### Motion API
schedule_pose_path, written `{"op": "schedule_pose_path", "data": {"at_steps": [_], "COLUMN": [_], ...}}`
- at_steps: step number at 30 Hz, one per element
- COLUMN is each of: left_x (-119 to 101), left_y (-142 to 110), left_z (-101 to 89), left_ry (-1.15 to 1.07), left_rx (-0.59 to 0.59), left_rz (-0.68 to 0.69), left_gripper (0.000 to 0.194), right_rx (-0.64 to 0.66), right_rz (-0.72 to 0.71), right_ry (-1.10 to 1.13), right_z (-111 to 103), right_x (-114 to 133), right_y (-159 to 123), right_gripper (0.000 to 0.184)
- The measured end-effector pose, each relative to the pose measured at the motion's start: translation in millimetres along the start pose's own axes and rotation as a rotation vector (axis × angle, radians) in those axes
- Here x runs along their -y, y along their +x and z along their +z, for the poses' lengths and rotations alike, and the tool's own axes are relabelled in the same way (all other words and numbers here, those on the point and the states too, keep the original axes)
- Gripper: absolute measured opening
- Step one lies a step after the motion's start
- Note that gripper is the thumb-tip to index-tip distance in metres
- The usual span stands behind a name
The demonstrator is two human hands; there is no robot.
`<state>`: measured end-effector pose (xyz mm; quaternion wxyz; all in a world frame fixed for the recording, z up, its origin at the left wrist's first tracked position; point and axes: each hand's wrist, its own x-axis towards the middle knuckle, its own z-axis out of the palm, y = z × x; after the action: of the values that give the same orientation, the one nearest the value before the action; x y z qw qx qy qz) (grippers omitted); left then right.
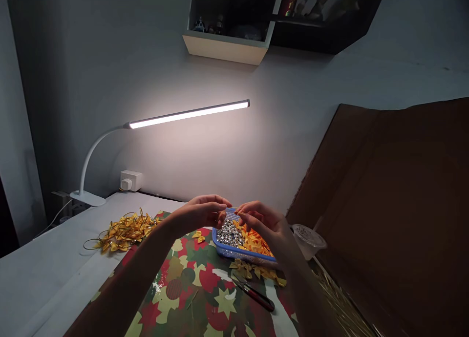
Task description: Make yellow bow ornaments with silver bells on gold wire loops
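My left hand (205,211) and my right hand (263,221) are raised close together over a blue-rimmed plastic basket (244,255). Fingertips on both hands are pinched. Something thin seems to run between them, too small to make out. Inside the basket, shiny silver beads (229,234) fill the left side and orange-yellow ribbon bows (253,240) the right. A single yellow bow (199,236) lies left of the basket. More bows (256,271) rest in front of it, near a pointed tool with a dark handle (258,298).
A pile of gold bows with cord loops (124,232) lies on the white table at left. A lit lamp (190,114) reaches over from its base. At right are a lidded clear tub (309,239), gold cords (337,298) and a large cardboard sheet (388,205). Camouflage-like patterned sheet (183,278) covers the middle.
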<state>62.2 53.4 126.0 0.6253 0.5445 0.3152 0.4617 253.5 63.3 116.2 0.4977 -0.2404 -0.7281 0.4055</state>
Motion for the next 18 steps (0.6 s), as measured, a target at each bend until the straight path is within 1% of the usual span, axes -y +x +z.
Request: {"op": "schedule_pose_path", "data": {"at_steps": [3,6,10,18], "left_x": [1,1,0,-2], "left_y": [-2,-4,-5,-5], "left_z": [1.6,5.0,8.9,10.6], "left_ry": [0.03,0.061,0.103,0.165], "left_rx": [0.051,0.065,0.059,0.014], "left_rz": [-0.015,-0.024,-0.042,-0.051], "left_gripper": [0.027,0.026,0.027,0.031], "right_rx": [0.013,0.025,0.036,0.033], "right_rz": [0.018,0.038,0.049,0.045], "right_ry": [-0.005,-0.012,-0.019,-0.036], "right_z": [-1,-2,-2,-4], "right_x": [0,-1,-2,-2], "right_y": [0,0,-1,-1], "right_gripper": [0.025,0.027,0.028,0.028]}}
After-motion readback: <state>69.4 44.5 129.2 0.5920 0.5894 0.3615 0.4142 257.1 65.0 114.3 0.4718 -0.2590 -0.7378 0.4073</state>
